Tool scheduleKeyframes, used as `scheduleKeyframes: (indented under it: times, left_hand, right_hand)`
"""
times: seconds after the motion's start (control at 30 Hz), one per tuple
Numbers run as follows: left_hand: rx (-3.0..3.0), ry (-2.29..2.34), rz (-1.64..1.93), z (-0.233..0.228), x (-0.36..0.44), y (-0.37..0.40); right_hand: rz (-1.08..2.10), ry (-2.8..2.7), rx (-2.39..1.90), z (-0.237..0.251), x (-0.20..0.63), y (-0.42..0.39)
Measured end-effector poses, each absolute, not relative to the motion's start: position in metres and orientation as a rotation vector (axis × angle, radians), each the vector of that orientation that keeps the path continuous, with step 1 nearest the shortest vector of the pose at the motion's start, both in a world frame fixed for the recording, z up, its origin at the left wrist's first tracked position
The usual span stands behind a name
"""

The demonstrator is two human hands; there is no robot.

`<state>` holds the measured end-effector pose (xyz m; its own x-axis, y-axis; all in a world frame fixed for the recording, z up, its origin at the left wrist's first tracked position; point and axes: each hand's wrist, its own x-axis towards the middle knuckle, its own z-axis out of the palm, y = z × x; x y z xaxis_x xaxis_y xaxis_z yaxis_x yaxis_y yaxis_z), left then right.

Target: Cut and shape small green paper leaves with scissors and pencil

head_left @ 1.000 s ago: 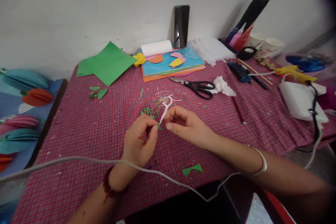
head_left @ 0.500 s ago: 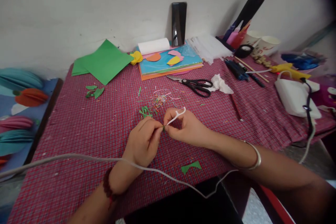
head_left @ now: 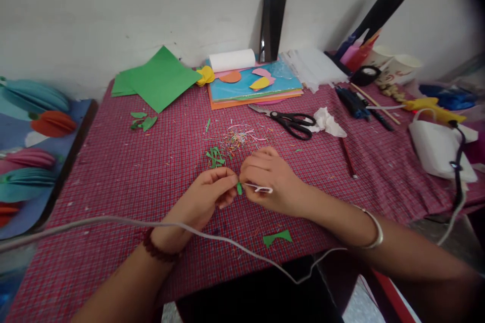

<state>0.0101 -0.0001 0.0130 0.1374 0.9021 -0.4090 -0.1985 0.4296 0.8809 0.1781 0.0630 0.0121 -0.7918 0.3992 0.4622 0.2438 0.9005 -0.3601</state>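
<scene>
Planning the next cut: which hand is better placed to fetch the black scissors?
Right. The scissors lie beyond the right hand, on its side; the left hand pinches the green paper bit.

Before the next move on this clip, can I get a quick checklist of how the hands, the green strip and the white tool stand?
1. Left hand pinches the small green paper strip at its fingertips: ok.
2. Right hand holds the white pick-like tool, lying roughly level with its tip at the strip: ok.
3. Tool tip actually touching or wound into the strip: cannot tell, too small.
4. Both hands over the red checked tablecloth, apart from the black scissors: ok.
5. White cable drapes across the left wrist and may snag: not ok.
6. Green cut-out lies near the table's front edge, untouched: ok.
</scene>
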Motion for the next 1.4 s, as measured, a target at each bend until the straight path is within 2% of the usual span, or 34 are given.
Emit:
scheduleKeyframes:
  times: [0.13,0.23,0.3,0.47,0.57,0.87,1.1,1.4]
  left_hand:
    - [0.680,1.136,0.924,0.012,0.013,-0.001]
    - [0.674,1.126,0.950,0.009,0.013,-0.001]
    - [0.749,1.150,0.982,0.008,0.011,-0.001]
    - [1.261,1.418,1.008,0.017,0.007,-0.002]
    - [1.498,1.529,0.999,0.020,0.008,-0.003]
    - [1.602,1.583,0.949,0.016,0.010,-0.002]
    - [1.307,1.317,0.804,0.009,0.008,-0.001]
    - [1.006,1.204,0.854,0.004,0.006,-0.001]
  right_hand:
    - [0.268,-2.593,-0.381,0.016,0.179,0.061]
    - [0.354,-2.587,-0.391,0.018,0.179,0.061]
    - [0.604,-2.488,-0.474,0.017,0.178,0.064]
    - [1.591,-1.990,-0.726,0.016,0.175,0.072]
    - [1.788,-1.930,-0.734,0.015,0.173,0.072]
    - [1.636,-2.002,-0.753,0.008,0.168,0.066]
    - [1.210,-2.203,-0.728,0.005,0.171,0.063]
    - [0.767,-2.451,-0.518,0.009,0.175,0.066]
